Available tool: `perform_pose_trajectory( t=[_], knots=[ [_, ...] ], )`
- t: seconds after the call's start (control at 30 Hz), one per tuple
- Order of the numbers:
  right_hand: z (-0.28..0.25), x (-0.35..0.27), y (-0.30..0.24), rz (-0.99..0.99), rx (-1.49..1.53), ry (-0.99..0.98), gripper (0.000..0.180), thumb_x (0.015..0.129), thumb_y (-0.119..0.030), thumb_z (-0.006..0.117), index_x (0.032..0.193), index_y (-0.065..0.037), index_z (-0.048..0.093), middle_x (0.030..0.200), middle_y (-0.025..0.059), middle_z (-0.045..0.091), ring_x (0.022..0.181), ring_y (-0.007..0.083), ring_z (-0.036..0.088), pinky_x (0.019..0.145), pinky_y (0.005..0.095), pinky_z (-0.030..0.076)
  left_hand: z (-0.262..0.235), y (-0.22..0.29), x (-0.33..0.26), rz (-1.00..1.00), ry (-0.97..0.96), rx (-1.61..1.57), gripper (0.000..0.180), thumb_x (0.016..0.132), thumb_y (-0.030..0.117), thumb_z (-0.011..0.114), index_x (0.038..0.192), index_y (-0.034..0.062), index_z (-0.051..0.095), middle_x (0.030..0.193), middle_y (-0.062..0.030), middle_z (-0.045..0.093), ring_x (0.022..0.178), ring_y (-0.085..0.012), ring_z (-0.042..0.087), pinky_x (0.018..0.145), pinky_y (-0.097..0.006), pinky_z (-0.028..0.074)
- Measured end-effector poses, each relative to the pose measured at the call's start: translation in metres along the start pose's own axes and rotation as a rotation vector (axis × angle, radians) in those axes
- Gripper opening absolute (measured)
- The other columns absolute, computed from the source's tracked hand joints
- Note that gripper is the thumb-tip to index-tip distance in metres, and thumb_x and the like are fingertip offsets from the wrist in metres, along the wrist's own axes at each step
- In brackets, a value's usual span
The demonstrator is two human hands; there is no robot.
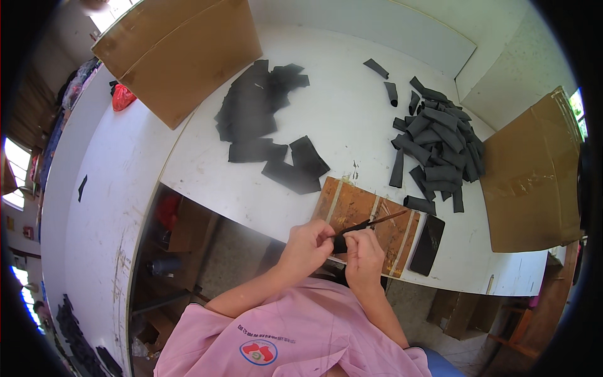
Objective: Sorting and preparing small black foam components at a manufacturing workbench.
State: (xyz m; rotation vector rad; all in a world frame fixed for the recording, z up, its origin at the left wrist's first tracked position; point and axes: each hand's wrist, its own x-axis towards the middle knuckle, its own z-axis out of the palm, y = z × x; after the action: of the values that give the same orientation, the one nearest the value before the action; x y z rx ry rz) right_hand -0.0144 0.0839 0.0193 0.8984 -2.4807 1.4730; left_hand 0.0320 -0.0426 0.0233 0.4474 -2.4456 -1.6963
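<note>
Close to the table's front edge, my left hand and my right hand are closed on a small black fabric piece between them. Their fingertips pinch it. A thin pointed rod-like tool, dark at one end and reddish brown at the other, juts out from the fabric to the right, above my right hand. How its dark end meets the fabric is hidden by my fingers. Beneath lies a worn brown wooden board with pale strips across it.
Flat black fabric pieces lie overlapped at the far left. Several rolled black fabric tubes are heaped at right. Cardboard boxes stand at the left and right. A black phone rests beside the board.
</note>
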Motion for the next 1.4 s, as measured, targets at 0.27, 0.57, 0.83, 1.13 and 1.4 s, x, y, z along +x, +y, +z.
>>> perform_pose_trajectory(
  t=[0.27, 0.57, 0.83, 1.13, 1.4],
  knots=[
    [-0.005, 0.004, 0.004, 0.055, 0.144, -0.035, 0.015, 0.07, -0.001, 0.059, 0.084, 0.001, 0.056, 0.076, 0.0127, 0.052, 0.061, 0.0252, 0.054, 0.052, 0.0314, 0.043, 0.014, 0.005, -0.003, 0.235, 0.114, 0.05, 0.005, 0.071, -0.002, 0.056, 0.076, -0.0008, 0.055, 0.062, -0.0087, 0.057, 0.053, -0.0099, 0.055, 0.047, -0.024, 0.043],
    [0.01, 0.002, 0.021, 0.253, 0.16, 0.051, 0.011, 0.063, 0.003, 0.059, 0.074, 0.003, 0.058, 0.071, 0.0096, 0.054, 0.058, 0.0203, 0.055, 0.05, 0.0287, 0.044, 0.007, 0.002, 0.012, -0.287, 0.064, -0.657, 0.012, 0.07, -0.007, 0.055, 0.078, 0.0005, 0.051, 0.061, -0.0011, 0.053, 0.041, -0.0026, 0.039, 0.035, -0.017, 0.027],
    [-0.001, -0.004, 0.017, 0.891, 1.505, -0.201, 0.011, 0.075, -0.013, 0.061, 0.079, -0.004, 0.055, 0.066, -0.0014, 0.05, 0.054, 0.0063, 0.042, 0.05, 0.019, 0.033, 0.018, -0.006, 0.014, -0.152, 0.026, -0.608, 0.018, 0.068, -0.009, 0.051, 0.084, -0.0009, 0.052, 0.072, -0.0015, 0.052, 0.047, -0.0014, 0.04, 0.038, -0.016, 0.028],
    [0.002, -0.012, 0.033, 0.874, 1.223, -0.129, 0.015, 0.083, -0.02, 0.054, 0.077, -0.007, 0.05, 0.072, -0.0009, 0.05, 0.066, 0.0066, 0.046, 0.06, 0.02, 0.04, 0.005, 0.005, 0.011, -0.361, -0.268, -0.969, 0.02, 0.073, -0.004, 0.057, 0.092, -0.0028, 0.05, 0.069, -0.0065, 0.057, 0.038, -0.0019, 0.036, 0.033, -0.014, 0.023],
    [-0.03, -0.001, 0.009, 0.419, 0.873, -0.013, 0.008, 0.077, -0.005, 0.057, 0.077, -0.001, 0.05, 0.082, 0.0026, 0.052, 0.078, 0.0105, 0.05, 0.068, 0.0226, 0.041, 0.003, 0.038, -0.001, -0.169, -0.271, -0.606, 0.024, 0.075, -0.005, 0.057, 0.099, -0.0049, 0.052, 0.074, -0.0049, 0.052, 0.054, -0.0029, 0.047, 0.046, -0.014, 0.039]
  ],
)
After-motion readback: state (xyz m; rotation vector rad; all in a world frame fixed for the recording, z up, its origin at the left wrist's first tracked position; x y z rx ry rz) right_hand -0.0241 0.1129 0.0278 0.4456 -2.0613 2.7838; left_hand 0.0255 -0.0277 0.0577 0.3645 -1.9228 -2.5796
